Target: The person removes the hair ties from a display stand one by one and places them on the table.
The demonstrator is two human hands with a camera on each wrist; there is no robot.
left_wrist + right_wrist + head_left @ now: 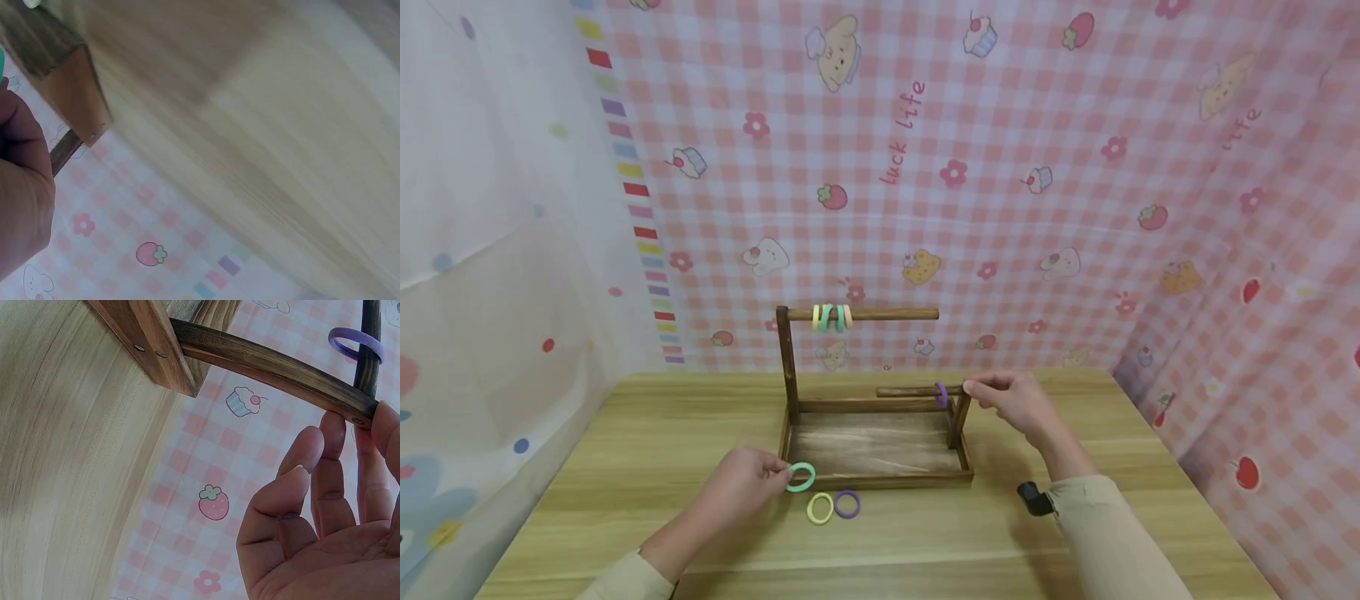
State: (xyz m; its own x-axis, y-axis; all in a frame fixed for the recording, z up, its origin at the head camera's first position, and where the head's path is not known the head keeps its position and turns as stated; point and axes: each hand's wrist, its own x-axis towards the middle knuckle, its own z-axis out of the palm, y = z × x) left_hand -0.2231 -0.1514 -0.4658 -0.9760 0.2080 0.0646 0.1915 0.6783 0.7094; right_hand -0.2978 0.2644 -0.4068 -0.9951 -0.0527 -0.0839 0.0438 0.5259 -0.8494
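My left hand (747, 481) pinches a mint-green ring (811, 477) by its edge, at the front left corner of a dark wooden rack (891, 481). In the left wrist view only part of the left hand (24, 181) shows, at the left edge. With thumb and fingertips, my right hand (1017, 406) grips the top of the rack's short right post (960, 421). A purple ring (355, 345) hangs on the lower bar (904, 392), close to that post. Several yellow, green and peach rings (847, 317) hang on the upper bar (895, 314), towards its left end.
A yellow ring (820, 522) and a second purple ring (847, 515) lie side by side on the wooden table (925, 550), in front of the rack. Behind the table hangs a pink checked curtain (1000, 225). A black device (1034, 499) sits at the right wrist.
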